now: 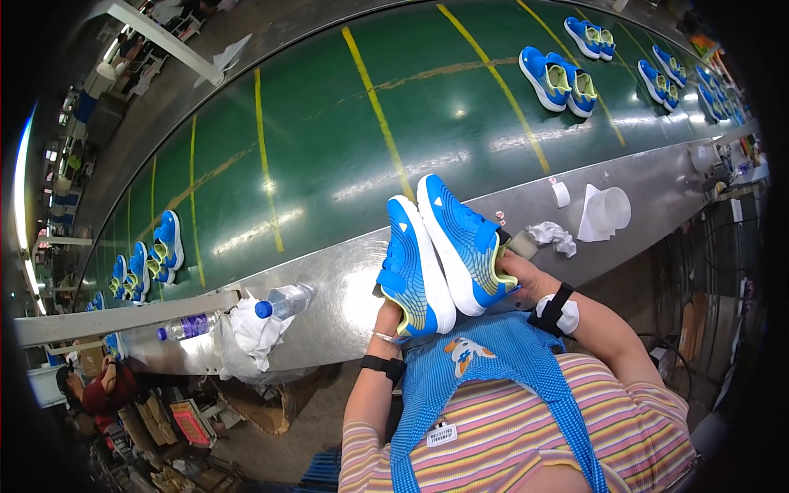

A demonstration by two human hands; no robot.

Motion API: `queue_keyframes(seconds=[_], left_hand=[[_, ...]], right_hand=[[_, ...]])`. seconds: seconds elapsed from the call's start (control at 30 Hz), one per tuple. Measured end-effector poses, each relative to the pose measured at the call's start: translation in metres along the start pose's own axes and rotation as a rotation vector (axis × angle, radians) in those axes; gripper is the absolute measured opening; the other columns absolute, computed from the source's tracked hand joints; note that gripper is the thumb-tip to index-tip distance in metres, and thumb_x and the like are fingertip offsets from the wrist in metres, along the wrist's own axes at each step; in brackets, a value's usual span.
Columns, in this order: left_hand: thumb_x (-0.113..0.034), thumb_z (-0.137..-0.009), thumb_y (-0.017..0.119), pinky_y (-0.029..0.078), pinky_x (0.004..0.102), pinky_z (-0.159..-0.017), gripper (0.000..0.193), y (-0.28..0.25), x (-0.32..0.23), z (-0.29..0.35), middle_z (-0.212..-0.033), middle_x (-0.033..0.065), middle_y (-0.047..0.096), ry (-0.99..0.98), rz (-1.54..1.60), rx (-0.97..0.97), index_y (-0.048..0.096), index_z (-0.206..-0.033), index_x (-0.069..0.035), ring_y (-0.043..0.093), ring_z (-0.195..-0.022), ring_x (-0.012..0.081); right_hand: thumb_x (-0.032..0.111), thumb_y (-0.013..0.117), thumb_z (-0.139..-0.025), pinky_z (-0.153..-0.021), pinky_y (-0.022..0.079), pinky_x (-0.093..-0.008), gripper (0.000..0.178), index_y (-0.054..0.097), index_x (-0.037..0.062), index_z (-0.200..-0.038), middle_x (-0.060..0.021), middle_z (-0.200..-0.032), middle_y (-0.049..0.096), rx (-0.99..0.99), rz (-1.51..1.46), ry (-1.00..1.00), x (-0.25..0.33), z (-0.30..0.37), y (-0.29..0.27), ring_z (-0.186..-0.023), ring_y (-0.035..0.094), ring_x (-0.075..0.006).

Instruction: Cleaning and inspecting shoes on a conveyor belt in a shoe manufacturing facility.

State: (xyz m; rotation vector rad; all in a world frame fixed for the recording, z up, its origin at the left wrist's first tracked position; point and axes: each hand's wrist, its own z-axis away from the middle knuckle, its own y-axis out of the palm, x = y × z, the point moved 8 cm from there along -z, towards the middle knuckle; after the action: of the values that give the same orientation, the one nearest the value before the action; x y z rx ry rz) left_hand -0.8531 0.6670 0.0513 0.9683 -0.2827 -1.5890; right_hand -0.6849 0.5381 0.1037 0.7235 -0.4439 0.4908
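Two blue sneakers with white soles and yellow-green lining are held up side by side, toes pointing away from me. My left hand (389,319) is closed round the heel end of the left sneaker (404,267), its fingers partly inside the opening. At the heel of the right sneaker (462,238), my right hand (526,275) grips the collar, thumb and fingers partly hidden by the shoe. The soles touch or nearly touch each other along the middle. Both shoes are above the metal ledge, near the blue apron (468,361).
Beyond the metal ledge (345,271) runs a green conveyor belt (312,140) with yellow lines. Pairs of blue sneakers (559,82) stand on it right and left. The ledge bears a plastic bottle (288,301), a white bag (253,329), crumpled paper (552,238) and a white roll (610,212).
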Motion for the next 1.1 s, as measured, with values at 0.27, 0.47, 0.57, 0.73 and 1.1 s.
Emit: queue_keyframes(seconds=[0.27,0.47,0.57,0.73,1.1], left_hand=[[-0.022,-0.090,0.044,0.049,0.0314,-0.078,0.034,-0.005,-0.005,-0.003,-0.108,0.0117,0.057,0.041,-0.115,-0.034,0.047,-0.115,0.000,0.058,-0.093,0.0218],[-0.018,-0.089,0.044,0.048,0.0317,-0.078,0.029,-0.004,-0.017,0.004,-0.107,0.0094,0.057,0.098,-0.146,-0.115,0.048,-0.115,-0.004,0.057,-0.094,0.0219],[-0.015,-0.086,0.050,0.046,0.0292,-0.080,0.035,0.015,-0.043,0.014,-0.109,0.0087,0.056,0.355,-0.453,0.025,0.045,-0.119,-0.004,0.056,-0.096,0.0191],[-0.009,-0.082,0.054,0.045,0.0268,-0.080,0.045,-0.019,-0.058,0.019,-0.111,0.0090,0.056,0.636,-1.099,0.001,0.041,-0.125,-0.004,0.055,-0.098,0.0156],[-0.006,-0.078,0.057,0.042,0.0289,-0.087,0.051,0.013,-0.092,0.064,-0.117,0.0124,0.052,0.706,-0.943,-0.064,0.040,-0.127,-0.005,0.053,-0.102,0.0184]], right_hand=[[0.004,0.044,-0.081,-0.077,0.049,-0.0285,0.033,0.046,-0.0005,-0.113,-0.0114,-0.103,0.057,-0.022,0.085,0.022,0.001,-0.005,-0.010,-0.087,0.059,-0.0179],[0.002,0.045,-0.079,-0.072,0.049,-0.0278,0.031,0.049,-0.0026,-0.110,-0.0103,-0.099,0.059,0.021,0.222,-0.074,0.011,-0.002,-0.011,-0.083,0.060,-0.0170],[-0.003,0.049,-0.075,-0.082,0.044,-0.0282,0.044,0.045,0.0007,-0.118,-0.0083,-0.106,0.056,0.131,0.312,-0.220,0.019,-0.004,-0.014,-0.094,0.056,-0.0171],[-0.003,0.052,-0.076,-0.093,0.036,-0.0282,0.051,0.040,0.0040,-0.125,-0.0071,-0.118,0.050,0.177,0.565,-0.341,0.040,0.013,0.000,-0.108,0.048,-0.0162],[0.009,0.061,-0.076,-0.096,0.034,-0.0309,0.055,0.039,0.0077,-0.126,-0.0101,-0.123,0.046,0.123,0.811,-0.577,0.063,0.040,0.012,-0.112,0.045,-0.0187]])
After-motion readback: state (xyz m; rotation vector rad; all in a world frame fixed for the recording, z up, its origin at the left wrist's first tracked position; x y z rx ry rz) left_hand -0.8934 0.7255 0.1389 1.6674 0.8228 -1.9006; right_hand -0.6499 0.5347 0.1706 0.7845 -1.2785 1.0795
